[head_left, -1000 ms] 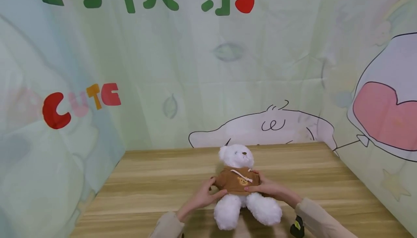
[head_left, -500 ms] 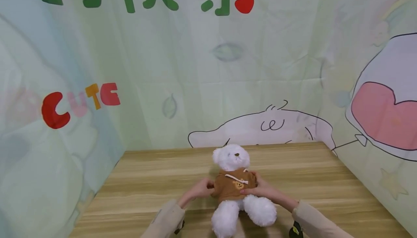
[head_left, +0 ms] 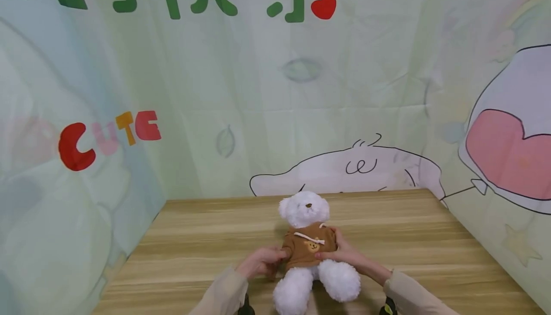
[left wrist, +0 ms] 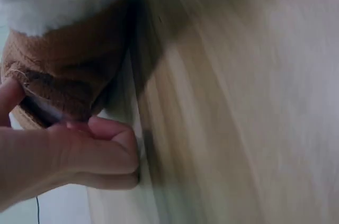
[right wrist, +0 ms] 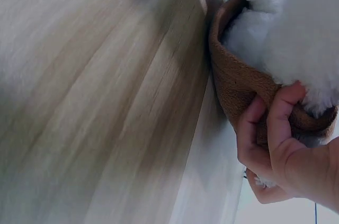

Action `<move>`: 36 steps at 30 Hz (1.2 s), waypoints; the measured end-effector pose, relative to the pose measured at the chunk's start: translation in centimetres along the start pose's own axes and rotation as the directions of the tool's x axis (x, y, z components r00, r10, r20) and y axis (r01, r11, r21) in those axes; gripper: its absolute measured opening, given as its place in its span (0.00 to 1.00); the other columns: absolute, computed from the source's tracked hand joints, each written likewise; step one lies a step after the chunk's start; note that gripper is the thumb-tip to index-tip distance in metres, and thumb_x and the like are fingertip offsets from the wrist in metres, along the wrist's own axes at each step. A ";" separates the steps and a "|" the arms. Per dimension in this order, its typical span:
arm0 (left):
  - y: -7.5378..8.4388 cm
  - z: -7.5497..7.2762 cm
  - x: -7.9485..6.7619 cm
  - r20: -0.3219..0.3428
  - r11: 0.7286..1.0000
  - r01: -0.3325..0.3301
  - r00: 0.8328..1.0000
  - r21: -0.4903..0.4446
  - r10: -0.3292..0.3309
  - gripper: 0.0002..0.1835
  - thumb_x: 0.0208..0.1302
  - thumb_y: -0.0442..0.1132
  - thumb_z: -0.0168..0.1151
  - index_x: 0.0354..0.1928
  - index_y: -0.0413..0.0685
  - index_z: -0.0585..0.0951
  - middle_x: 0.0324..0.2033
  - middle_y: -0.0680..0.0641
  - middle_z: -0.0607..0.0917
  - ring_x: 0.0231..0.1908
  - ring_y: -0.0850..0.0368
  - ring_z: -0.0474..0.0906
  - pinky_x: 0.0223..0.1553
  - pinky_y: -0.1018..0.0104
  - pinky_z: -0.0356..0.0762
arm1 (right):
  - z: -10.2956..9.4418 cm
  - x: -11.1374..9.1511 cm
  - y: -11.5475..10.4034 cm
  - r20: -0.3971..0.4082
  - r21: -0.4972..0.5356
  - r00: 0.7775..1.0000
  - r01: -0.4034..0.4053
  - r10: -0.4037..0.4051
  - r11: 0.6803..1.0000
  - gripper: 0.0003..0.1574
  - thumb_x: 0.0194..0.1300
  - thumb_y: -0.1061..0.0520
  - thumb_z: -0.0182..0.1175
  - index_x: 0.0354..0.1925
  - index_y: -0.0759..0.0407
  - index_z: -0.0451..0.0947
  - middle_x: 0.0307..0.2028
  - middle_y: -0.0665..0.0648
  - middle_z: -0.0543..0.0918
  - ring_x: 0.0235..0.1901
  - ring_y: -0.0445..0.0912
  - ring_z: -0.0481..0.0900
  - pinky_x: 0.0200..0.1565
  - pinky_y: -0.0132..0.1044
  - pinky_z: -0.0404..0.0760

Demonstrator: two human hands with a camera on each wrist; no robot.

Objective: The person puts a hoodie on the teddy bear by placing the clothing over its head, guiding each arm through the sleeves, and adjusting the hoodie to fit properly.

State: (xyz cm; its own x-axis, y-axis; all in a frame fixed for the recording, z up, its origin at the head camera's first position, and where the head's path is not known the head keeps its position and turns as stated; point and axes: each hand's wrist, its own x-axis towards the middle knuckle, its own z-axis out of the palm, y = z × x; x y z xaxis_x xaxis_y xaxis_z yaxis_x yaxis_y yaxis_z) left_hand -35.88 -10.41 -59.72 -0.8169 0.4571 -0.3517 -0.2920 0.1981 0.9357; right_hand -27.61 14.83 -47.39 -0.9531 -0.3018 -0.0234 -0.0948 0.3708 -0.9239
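Observation:
A white plush teddy bear (head_left: 304,209) in a brown hoodie (head_left: 299,257) sits on the wooden table, leaning back a little. At its arm on the left of the head view, my left hand (head_left: 262,260) pinches the hoodie's sleeve; curled fingertips (left wrist: 108,128) show at the cuff in the left wrist view. My right hand (head_left: 346,253) grips the bear's other side, thumb across the hoodie's front. Up close in the right wrist view, fingers (right wrist: 280,113) of that hand bend over the brown hem, below white fur (right wrist: 302,33).
The wooden table (head_left: 206,229) runs back to a pale green printed cloth backdrop (head_left: 193,162), with more cloth at both sides. Dark wrist devices (head_left: 246,305) show under the beige sleeves (head_left: 225,291).
The bear has shifted left and slightly toward me. My left hand has moved from the bear's side down to the sleeve's end. The right hand keeps its grip and has moved along with the bear.

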 end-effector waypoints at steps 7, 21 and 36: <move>1.8 1.1 -0.8 0.027 0.995 0.003 1.000 -0.100 0.000 0.17 0.54 0.41 0.54 0.11 0.59 0.65 0.10 0.63 0.62 0.12 0.68 0.54 0.17 0.69 0.56 | -0.8 0.1 0.2 0.017 -0.044 0.994 0.109 -0.108 0.993 0.53 0.45 0.54 0.69 0.59 0.68 0.48 0.54 0.70 0.65 0.54 0.58 0.66 0.52 0.42 0.66; 12.4 3.1 -11.4 0.011 0.404 -0.318 0.797 0.857 0.604 0.13 0.61 0.30 0.50 0.20 0.40 0.76 0.14 0.47 0.71 0.18 0.58 0.69 0.20 0.74 0.68 | -3.9 -0.6 0.4 0.133 -0.131 0.986 0.118 -0.100 0.984 0.44 0.49 0.53 0.66 0.58 0.69 0.56 0.51 0.68 0.69 0.50 0.56 0.68 0.47 0.43 0.68; 10.6 3.3 -11.4 -0.045 0.948 -0.317 0.947 0.024 0.318 0.05 0.58 0.28 0.46 0.33 0.33 0.70 0.26 0.48 0.76 0.28 0.59 0.79 0.37 0.62 0.79 | -5.0 -0.1 2.2 0.071 0.262 0.991 -0.132 0.117 0.956 0.24 0.59 0.54 0.57 0.44 0.73 0.65 0.33 0.54 0.75 0.25 0.38 0.77 0.32 0.30 0.79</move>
State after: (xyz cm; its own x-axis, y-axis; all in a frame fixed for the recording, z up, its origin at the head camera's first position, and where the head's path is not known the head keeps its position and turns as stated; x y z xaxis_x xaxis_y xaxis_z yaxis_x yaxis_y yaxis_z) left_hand -27.97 -10.70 -45.91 -0.8887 0.4572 -0.0347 -0.0062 0.0637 0.9979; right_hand -29.20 20.08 -47.45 -0.9347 -0.3182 -0.1585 0.1105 0.1637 -0.9803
